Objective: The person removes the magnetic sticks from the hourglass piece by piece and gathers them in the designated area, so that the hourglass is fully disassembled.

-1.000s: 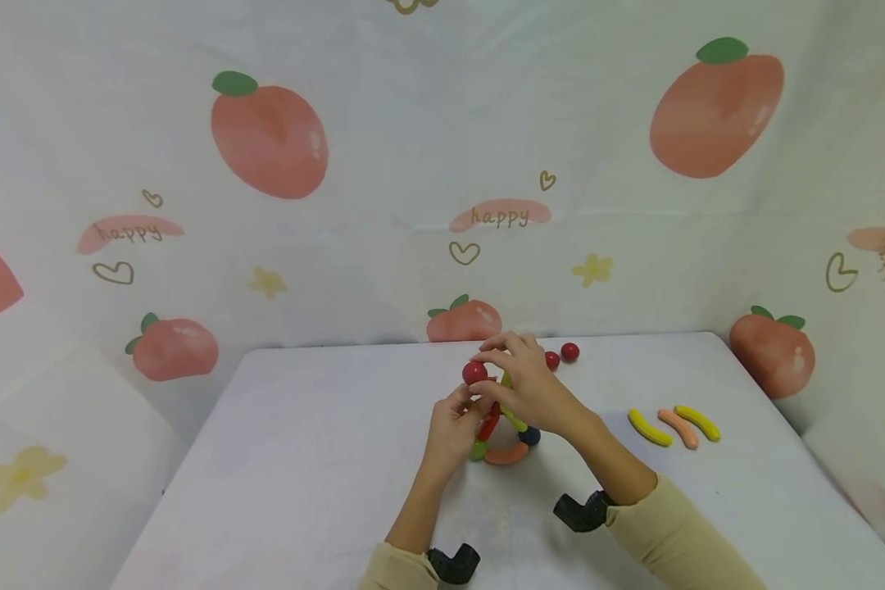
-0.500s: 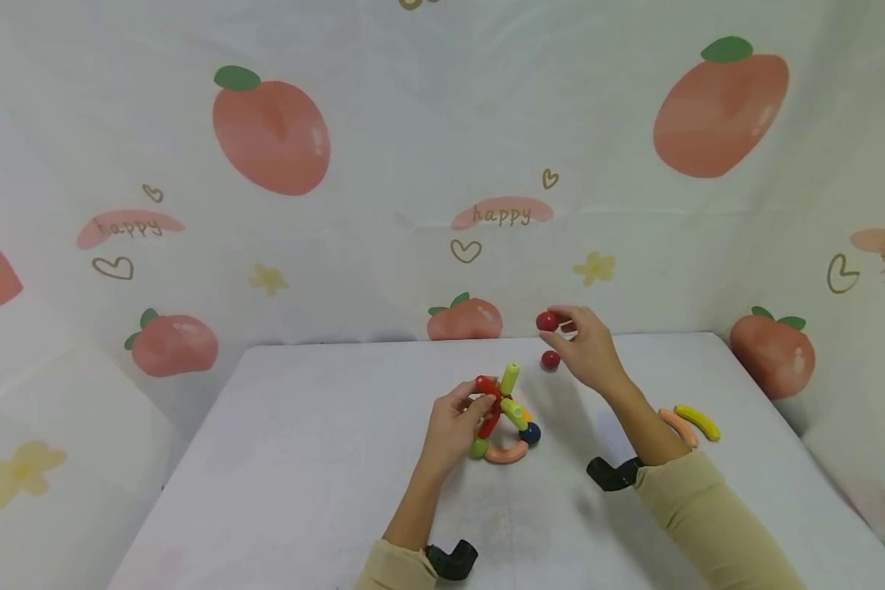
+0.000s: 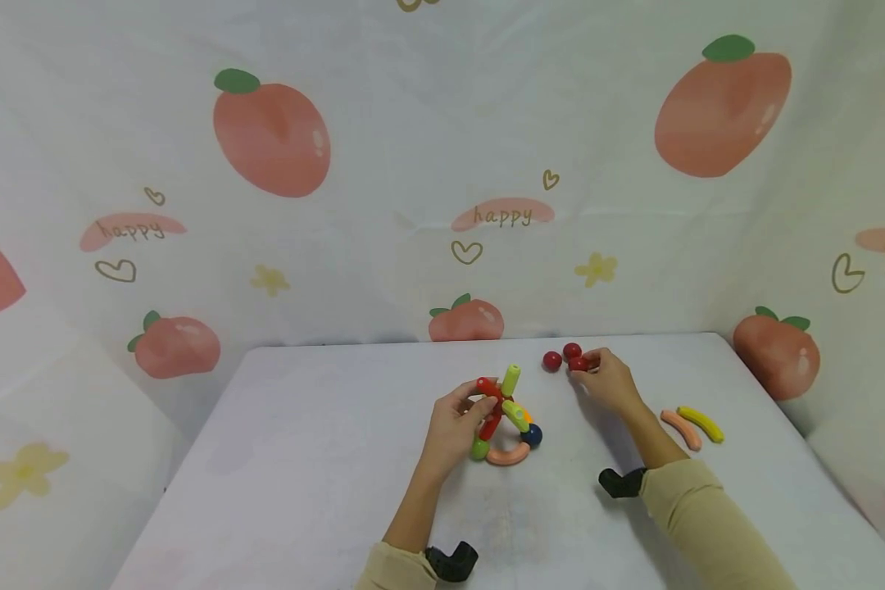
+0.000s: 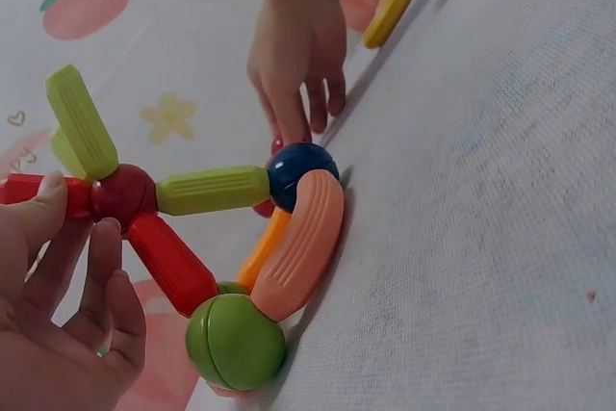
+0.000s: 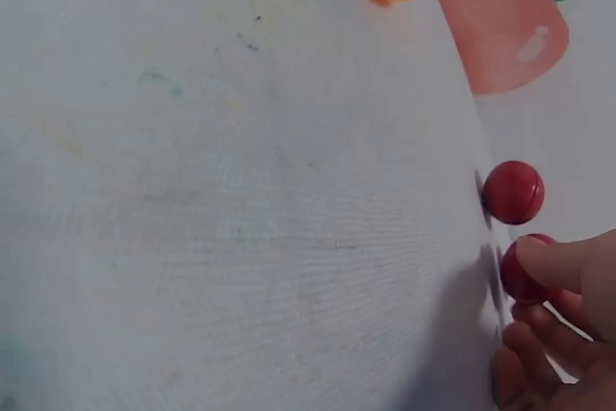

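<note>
My left hand [image 3: 457,426] pinches a red rod [image 4: 79,197] of a small built frame of magnetic sticks and balls. In the left wrist view a red ball [image 4: 122,194] joins that rod to a second red rod [image 4: 173,265] and green rods [image 4: 214,190]. Lower down are a dark blue ball [image 4: 302,175], a curved pink stick [image 4: 303,247], an orange stick [image 4: 265,249] and a green ball [image 4: 234,341]. My right hand [image 3: 610,383] pinches a loose red ball [image 5: 525,271] between thumb and fingers, down at the table beside two more red balls [image 3: 552,361].
To the right of my right forearm lie a curved pink stick [image 3: 682,429] and a yellow stick [image 3: 701,424]. The white table [image 3: 302,475] ends at a patterned cloth backdrop [image 3: 383,164].
My right hand has taken the red ball off the top of the frame, carried it right and lowered it beside the other red balls. My left hand keeps its hold.
</note>
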A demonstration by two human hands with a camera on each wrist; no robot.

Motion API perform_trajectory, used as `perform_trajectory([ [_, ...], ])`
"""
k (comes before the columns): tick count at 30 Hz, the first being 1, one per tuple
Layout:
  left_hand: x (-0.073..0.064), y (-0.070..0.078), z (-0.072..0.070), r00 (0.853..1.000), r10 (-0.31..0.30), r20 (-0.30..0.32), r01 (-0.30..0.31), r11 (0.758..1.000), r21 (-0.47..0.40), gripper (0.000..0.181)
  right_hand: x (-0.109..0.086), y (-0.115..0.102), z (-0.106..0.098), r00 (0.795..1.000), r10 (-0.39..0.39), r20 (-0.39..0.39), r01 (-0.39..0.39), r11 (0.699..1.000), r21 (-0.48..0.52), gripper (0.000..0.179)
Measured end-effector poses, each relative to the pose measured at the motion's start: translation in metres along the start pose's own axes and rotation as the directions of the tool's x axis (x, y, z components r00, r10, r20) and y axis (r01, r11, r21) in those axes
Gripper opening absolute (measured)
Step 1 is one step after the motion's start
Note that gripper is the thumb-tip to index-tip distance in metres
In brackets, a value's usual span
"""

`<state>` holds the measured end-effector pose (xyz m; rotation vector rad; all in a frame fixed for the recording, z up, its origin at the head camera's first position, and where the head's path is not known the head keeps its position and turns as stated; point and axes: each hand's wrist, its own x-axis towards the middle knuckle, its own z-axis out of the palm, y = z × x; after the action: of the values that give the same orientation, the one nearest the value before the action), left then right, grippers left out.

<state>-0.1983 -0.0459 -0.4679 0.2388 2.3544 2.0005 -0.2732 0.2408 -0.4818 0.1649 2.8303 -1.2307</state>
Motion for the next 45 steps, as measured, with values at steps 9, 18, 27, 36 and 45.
perform_trajectory([
  [9, -0.001, 0.001, -0.003, 1.0, 0.0, -0.01, 0.0, 1.0, 0.008, 0.031, -0.004, -0.005, 0.005, 0.998, -0.055, -0.019, 0.054, 0.997, -0.048, 0.053],
  [18, -0.002, 0.008, -0.011, 0.996, 0.076, -0.057, -0.075, 0.997, 0.016, 0.036, -0.056, -0.041, 0.027, 0.875, -0.482, 0.047, 0.48, 0.876, 0.056, 0.044],
  [27, -0.003, 0.003, -0.009, 0.989, 0.133, -0.058, -0.135, 0.99, -0.035, 0.038, -0.078, -0.058, 0.065, 0.867, -0.496, 0.046, 0.471, 0.847, 0.244, 0.035],
  [36, -0.004, 0.005, -0.004, 0.987, 0.137, -0.087, -0.139, 0.99, -0.02, 0.031, -0.08, -0.064, 0.078, 0.866, -0.492, -0.088, 0.499, 0.848, 0.178, 0.038],
  [45, -0.006, 0.012, -0.019, 0.979, 0.06, -0.193, -0.097, 0.977, -0.188, 0.036, -0.084, -0.066, 0.077, 0.876, -0.474, -0.089, 0.482, 0.864, 0.144, 0.034],
])
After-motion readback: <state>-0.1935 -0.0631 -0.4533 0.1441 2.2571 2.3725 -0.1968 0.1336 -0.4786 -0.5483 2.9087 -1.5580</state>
